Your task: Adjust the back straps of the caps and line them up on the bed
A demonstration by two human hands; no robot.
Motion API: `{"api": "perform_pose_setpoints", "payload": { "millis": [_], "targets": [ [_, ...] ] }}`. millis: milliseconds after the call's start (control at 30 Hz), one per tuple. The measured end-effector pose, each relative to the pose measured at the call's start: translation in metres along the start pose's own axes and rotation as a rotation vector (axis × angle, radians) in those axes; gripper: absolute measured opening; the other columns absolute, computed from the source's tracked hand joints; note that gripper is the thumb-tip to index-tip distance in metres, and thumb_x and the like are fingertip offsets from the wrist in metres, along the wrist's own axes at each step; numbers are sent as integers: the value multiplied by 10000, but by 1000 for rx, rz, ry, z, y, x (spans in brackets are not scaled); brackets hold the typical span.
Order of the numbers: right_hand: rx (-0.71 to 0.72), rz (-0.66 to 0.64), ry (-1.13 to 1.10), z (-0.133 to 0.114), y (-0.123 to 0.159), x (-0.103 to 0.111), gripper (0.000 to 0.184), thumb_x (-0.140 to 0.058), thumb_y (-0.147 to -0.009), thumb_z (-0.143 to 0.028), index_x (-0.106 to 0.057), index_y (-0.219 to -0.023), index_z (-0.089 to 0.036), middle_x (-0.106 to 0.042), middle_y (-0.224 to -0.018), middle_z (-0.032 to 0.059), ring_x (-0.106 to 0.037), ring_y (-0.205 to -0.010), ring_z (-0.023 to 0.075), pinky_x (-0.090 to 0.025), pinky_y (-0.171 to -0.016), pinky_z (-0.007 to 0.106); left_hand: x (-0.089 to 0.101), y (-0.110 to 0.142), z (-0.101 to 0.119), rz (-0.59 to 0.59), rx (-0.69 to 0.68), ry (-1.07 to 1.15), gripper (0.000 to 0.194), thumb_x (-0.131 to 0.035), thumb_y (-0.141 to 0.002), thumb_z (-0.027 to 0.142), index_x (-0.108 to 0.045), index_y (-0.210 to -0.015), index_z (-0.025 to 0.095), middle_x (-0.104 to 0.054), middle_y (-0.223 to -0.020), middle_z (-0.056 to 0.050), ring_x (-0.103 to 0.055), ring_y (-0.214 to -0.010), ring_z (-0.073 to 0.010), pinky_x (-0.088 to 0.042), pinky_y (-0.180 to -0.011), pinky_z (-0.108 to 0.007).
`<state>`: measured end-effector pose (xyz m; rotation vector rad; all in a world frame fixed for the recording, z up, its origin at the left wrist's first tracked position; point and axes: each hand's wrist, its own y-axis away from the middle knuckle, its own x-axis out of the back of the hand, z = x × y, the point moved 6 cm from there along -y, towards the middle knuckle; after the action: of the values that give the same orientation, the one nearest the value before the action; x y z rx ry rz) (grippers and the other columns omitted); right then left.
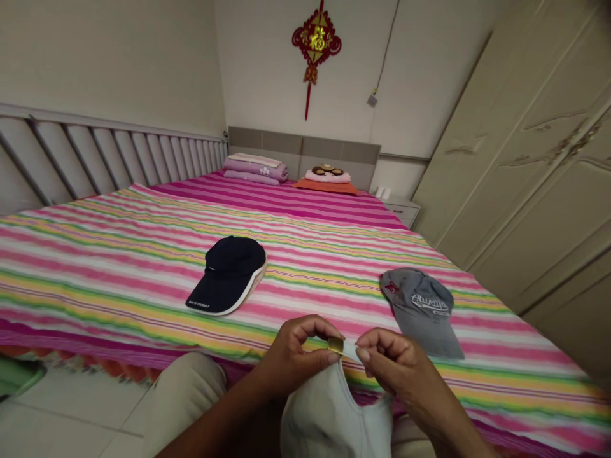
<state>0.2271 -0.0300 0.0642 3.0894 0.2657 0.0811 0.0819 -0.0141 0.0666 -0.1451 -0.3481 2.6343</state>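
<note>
A pale grey cap [329,413] rests in my lap at the bottom of the view, its back opening turned up. My left hand [298,353] pinches the gold buckle [335,345] of the cap's back strap. My right hand [394,359] is closed on the other end of that strap, right beside the buckle. Both hands hover over the near edge of a bed with a striped sheet [143,254]. On the sheet lie a dark navy cap [229,273] to the left and a grey cap with white lettering [422,308] to the right.
Folded purple bedding [255,168] and a pillow on an orange cushion [327,178] lie at the headboard. A railing [109,156] runs along the bed's left side. A cream wardrobe [534,159] stands on the right, with a small nightstand [401,207] beside it. A red wall ornament [316,41] hangs above.
</note>
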Motion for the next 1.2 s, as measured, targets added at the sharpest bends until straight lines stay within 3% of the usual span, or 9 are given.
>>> {"api": "perform_pose_setpoints", "payload": {
  "millis": [367, 567, 700, 1067, 1200],
  "targets": [
    [-89, -33, -3, -5, 3, -6, 272, -669, -602, -372, -512, -559, -155, -356, -399, -82, -223, -371, 35, -122, -363, 191, -2, -2, -1, -19, -27, 21, 211, -676, -641, 220, -657, -840, 155, -616, -775, -47, -544, -752, -157, -409, -721, -283],
    [-178, -72, -95, 3, 2, -7, 290, -653, -620, -400, -494, -589, -159, -407, -380, -74, -200, -333, 28, -110, -354, 195, -6, -2, -9, -5, 84, 168, 224, -705, -603, 217, -670, -815, 154, -626, -769, -48, -548, -727, -153, -411, -686, -268],
    [-160, -74, -105, 6, 3, -8, 305, -647, -632, -409, -478, -587, -158, -396, -388, -79, -215, -348, 30, -118, -365, 197, -9, -1, -17, 17, 155, 254, 227, -722, -578, 216, -661, -790, 163, -618, -726, -28, -533, -677, -125, -400, -651, -243],
    [-153, -68, -49, 5, 5, -8, 320, -668, -616, -406, -476, -563, -157, -396, -395, -73, -205, -356, 28, -93, -360, 196, -15, 0, -20, 2, 144, 334, 241, -729, -564, 194, -679, -797, 153, -616, -731, -40, -530, -688, -130, -397, -658, -250],
    [-151, -71, -139, 13, 5, -14, 317, -650, -649, -418, -490, -596, -149, -397, -402, -78, -206, -347, 25, -117, -362, 191, -16, 2, -30, 82, 176, 491, 261, -739, -540, 165, -691, -796, 160, -617, -743, -29, -530, -663, -107, -392, -628, -230]
  ]
}}
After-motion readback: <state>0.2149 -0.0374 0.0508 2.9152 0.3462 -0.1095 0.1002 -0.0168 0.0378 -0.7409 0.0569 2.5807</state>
